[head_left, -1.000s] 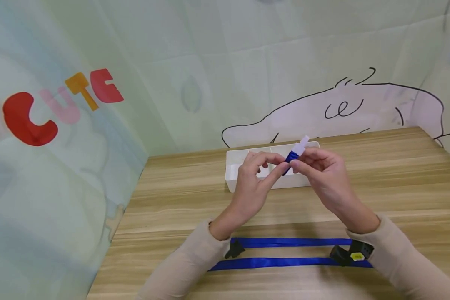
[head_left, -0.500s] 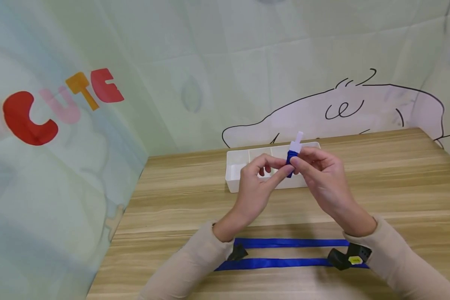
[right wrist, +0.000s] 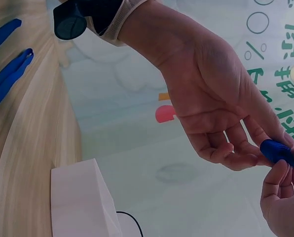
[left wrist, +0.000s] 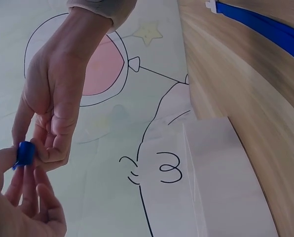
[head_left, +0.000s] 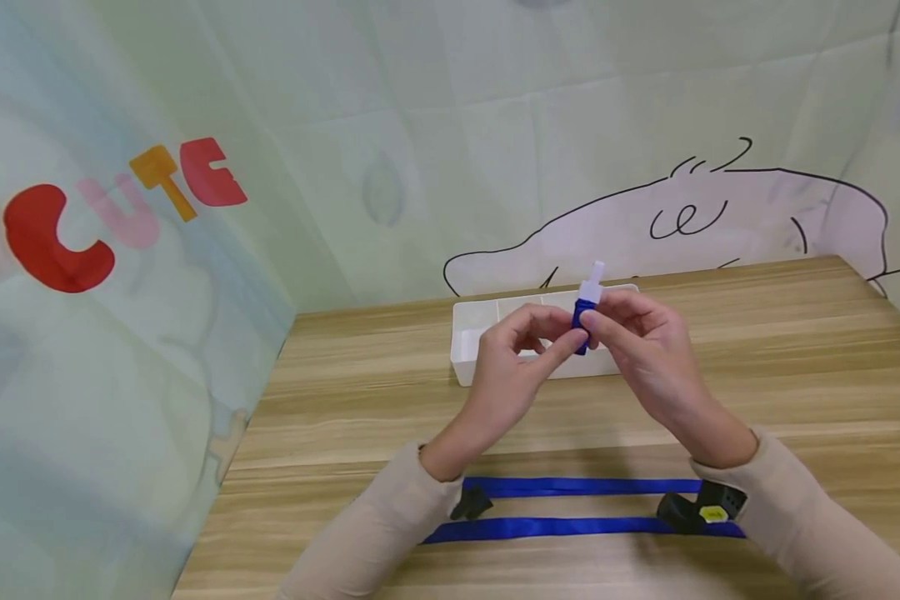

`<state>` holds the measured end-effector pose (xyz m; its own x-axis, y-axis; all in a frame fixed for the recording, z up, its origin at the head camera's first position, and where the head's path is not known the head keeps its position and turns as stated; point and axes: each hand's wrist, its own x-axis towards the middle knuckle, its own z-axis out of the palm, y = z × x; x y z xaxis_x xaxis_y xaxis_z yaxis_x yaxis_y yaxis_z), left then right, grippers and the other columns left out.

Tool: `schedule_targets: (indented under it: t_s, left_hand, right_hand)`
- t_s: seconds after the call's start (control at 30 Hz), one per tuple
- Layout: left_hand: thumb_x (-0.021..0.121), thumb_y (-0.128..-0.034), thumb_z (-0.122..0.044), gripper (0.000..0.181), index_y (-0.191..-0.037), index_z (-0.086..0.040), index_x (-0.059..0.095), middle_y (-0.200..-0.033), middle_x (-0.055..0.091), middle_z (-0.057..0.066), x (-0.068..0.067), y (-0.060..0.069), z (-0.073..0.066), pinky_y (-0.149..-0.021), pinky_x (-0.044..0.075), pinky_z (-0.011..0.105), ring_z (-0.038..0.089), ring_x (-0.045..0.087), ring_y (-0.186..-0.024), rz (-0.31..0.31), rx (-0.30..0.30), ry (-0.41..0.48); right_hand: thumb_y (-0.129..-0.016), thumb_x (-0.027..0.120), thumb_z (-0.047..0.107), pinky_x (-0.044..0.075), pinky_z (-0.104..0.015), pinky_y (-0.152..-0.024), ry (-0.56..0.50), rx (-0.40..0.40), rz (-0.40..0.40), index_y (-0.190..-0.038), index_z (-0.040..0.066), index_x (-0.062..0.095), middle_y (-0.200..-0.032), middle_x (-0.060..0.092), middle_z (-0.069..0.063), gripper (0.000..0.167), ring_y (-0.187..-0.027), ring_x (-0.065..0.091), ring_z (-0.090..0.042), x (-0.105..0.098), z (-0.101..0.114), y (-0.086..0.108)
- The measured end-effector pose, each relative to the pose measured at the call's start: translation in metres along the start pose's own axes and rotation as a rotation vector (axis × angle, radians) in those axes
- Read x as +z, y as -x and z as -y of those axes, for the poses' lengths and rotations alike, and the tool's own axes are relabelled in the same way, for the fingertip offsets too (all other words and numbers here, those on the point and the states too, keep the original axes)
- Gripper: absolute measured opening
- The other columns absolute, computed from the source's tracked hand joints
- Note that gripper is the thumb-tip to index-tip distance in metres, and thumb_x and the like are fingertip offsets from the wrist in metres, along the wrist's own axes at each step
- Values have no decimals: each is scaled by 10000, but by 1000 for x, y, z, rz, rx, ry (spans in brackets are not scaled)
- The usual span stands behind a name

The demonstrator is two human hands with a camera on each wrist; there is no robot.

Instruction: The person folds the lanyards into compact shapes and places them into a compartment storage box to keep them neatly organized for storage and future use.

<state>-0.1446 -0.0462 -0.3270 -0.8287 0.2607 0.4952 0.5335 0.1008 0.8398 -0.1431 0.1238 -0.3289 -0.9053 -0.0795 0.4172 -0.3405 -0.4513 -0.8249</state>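
Above the table, a small tight roll of blue ribbon is held between both hands in the head view. A white plastic end piece sticks up from its top. My left hand pinches the roll's lower left side with thumb and forefinger. From the other side my right hand pinches it, thumb in front. The left wrist view shows the blue roll between the fingertips of both hands. Layers of the wound ribbon show in the right wrist view. Fingers hide part of the roll.
Behind the hands stands a white divided box on the wooden table. Two strips of blue ribbon lie across the table under the forearms. A printed cloth wall rises behind the table's far edge.
The roll has turned from leaning right to nearly upright, and its white end piece now points more upward. Both hands keep pinching it, almost in place.
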Motion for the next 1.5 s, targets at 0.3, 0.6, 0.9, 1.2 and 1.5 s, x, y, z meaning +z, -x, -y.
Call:
schedule_targets:
  t_s: [0.3, 0.6, 0.9, 1.2, 1.5]
  left_hand:
    - [666, -982, -206, 209, -1141, -71, 682, -1020, 705, 27, -11, -3, 3, -772, 578, 323, 114, 662, -901, 6, -26, -28]
    - [668, -980, -211, 203, -1135, -82, 691, -1017, 705, 14, -31, -7, 9, -757, 564, 305, 125, 649, -910, -50, -23, -122]
    - [692, -958, -163, 187, -1120, -70, 683, -1036, 693, 33, -54, -11, 25, -802, 536, 359, 148, 635, -956, -125, -78, -178]
    - [690, -959, -136, 227, -1171, -58, 668, -1118, 667, 62, -76, -19, 39, -853, 530, 343, 204, 615, -1020, -164, -239, -160]
    - [709, -935, -85, 319, -1243, -29, 646, -1157, 658, 115, -90, -23, 54, -936, 515, 393, 288, 605, -1081, -212, -302, -235]
  right_hand:
    - [-951, 613, -67, 549, -220, -784, 39, 15, 9, -1044, 33, 733, -945, 699, -51, 182, -796, 614, -156, -8, -1, -4]
    - [-951, 598, -90, 544, -204, -725, 76, 6, -30, -1028, 6, 722, -902, 698, -43, 175, -751, 590, -149, -17, -4, -10]
    - [-950, 605, -84, 552, -198, -708, 48, 41, -16, -977, 34, 725, -890, 702, -45, 171, -736, 606, -138, -26, -2, -15]
    - [-944, 640, -45, 552, -188, -708, 89, 77, -28, -982, 34, 719, -894, 696, -38, 118, -741, 593, -138, -35, -5, -21]
    - [-937, 658, -28, 559, -196, -728, 88, 114, -40, -989, 30, 721, -906, 696, -47, 100, -745, 601, -144, -43, -7, -27]
